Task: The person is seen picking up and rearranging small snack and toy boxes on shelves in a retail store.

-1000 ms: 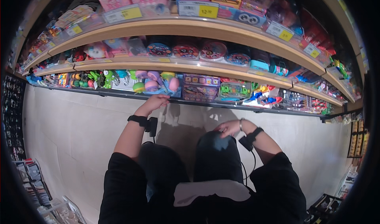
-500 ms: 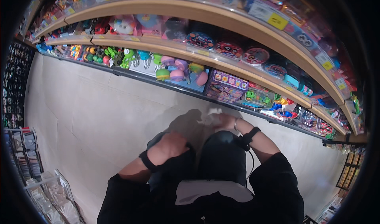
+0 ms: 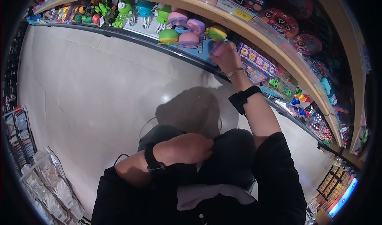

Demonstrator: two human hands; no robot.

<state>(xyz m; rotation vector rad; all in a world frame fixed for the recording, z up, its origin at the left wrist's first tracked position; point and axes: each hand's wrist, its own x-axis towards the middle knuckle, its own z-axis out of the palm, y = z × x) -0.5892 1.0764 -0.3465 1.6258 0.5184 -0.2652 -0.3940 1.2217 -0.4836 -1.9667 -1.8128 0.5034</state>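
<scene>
My right hand (image 3: 228, 58) reaches to the bottom shelf, its fingers closed round a pink round toy (image 3: 218, 49) that is partly hidden and smeared by motion. Left of it sit more dome-shaped toys: a yellow-green one (image 3: 216, 33), a pink one (image 3: 188, 39), a purple one (image 3: 195, 26) and a green one (image 3: 168, 36). A boxed purple toy set (image 3: 258, 58) stands just right of my wrist. My left hand (image 3: 190, 148) lies over my knees with its fingers curled in, and I see nothing in it.
The wooden shelf edge (image 3: 191, 4) overhangs the bottom row. Green and blue figures with dangling legs (image 3: 145, 11) are farther left. Round red tins (image 3: 279, 22) fill the shelf above. A rack of packets (image 3: 47, 185) stands at lower left, with pale floor (image 3: 87, 89) between.
My right hand has moved from above the floor near my knee up to the bottom shelf and onto the pink round toy. My left hand has shifted right across my knees. The view has turned.
</scene>
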